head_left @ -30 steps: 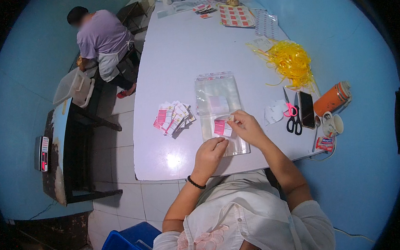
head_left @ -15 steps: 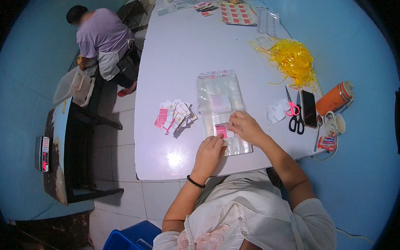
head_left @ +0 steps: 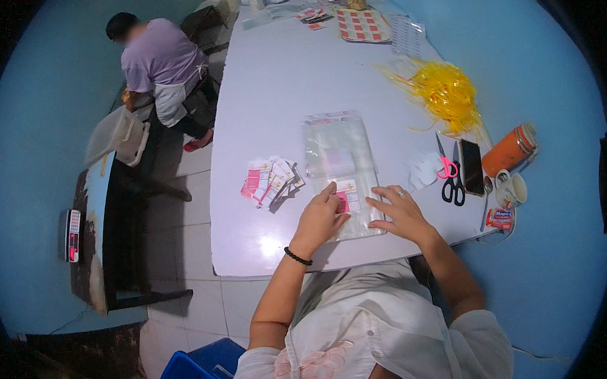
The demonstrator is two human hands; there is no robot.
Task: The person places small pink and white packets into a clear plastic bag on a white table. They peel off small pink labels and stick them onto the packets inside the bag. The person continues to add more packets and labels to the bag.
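A stack of clear plastic bags (head_left: 322,144) lies flat in front of me. On its near half sits a pink and white label (head_left: 348,195). My left hand (head_left: 322,219) rests at the label's left edge, index finger and thumb apart on either side of its corner. To the right of the label, my right hand (head_left: 401,216) touches the bags with its fingers spread, holding nothing. A paler, whitish label (head_left: 338,162) shows farther up the stack. Left of the bags is a loose pile of pink and white labels (head_left: 270,181).
To the right are yellow ribbon (head_left: 445,92), pink-handled scissors (head_left: 446,168), black-handled scissors (head_left: 454,191), a phone (head_left: 472,167), an orange flask (head_left: 508,150) and a mug (head_left: 512,190). Label sheets (head_left: 363,26) lie far back. A person (head_left: 165,56) sits at left, beyond a plastic bin (head_left: 122,136).
My right hand has let go of the label's upper edge and moved right, fingers spreading. The label now lies flat on the bag. My left hand has shifted slightly up along its edge.
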